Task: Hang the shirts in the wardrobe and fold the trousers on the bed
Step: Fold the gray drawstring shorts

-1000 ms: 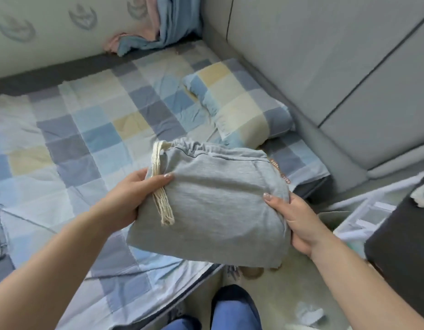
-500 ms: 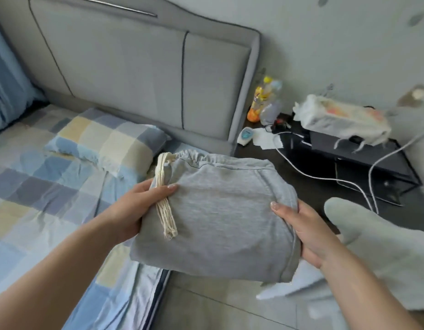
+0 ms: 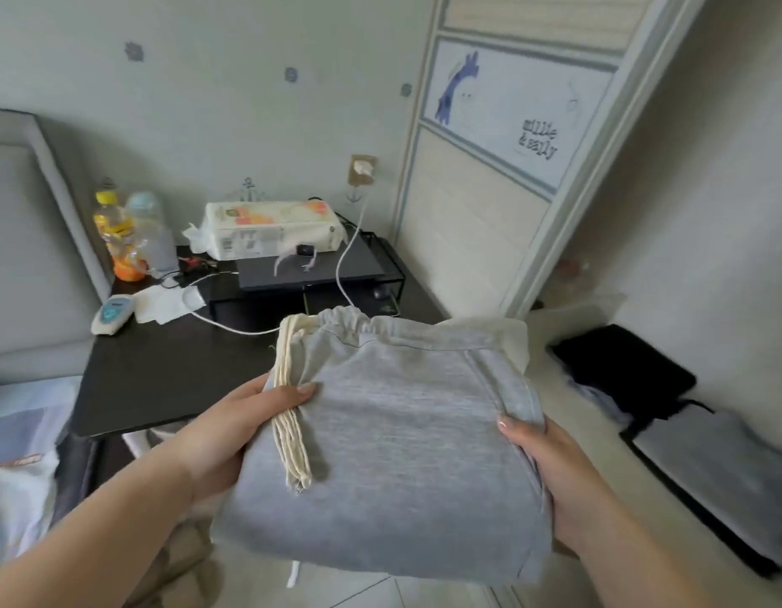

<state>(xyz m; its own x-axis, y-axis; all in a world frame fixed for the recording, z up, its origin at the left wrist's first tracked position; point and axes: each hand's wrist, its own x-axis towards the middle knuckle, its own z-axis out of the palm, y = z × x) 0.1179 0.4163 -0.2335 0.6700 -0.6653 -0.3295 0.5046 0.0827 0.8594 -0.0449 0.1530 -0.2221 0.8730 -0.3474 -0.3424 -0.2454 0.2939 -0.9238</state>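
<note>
- Folded grey trousers (image 3: 393, 454) held in the air by both hands, above the floor, near the table (image 3: 161, 370).
- Left hand (image 3: 231, 436) pinching the left edge and cords; right hand (image 3: 543, 471) gripping the right edge.
- Waistband pointing away; long axis near to far.
- Folding seemingly finished; carrying in hand.
- Next: setting the bundle flat, probably toward the wardrobe (image 3: 490, 212), without unfolding.

Both forearms are bare from the lower frame edges up to the wrists, with no sleeve visible on either. The left hand (image 3: 231, 425) and right hand (image 3: 551, 471) wear nothing: no rings, watch or bracelet. The visible fingernails are short and unpainted.
</note>
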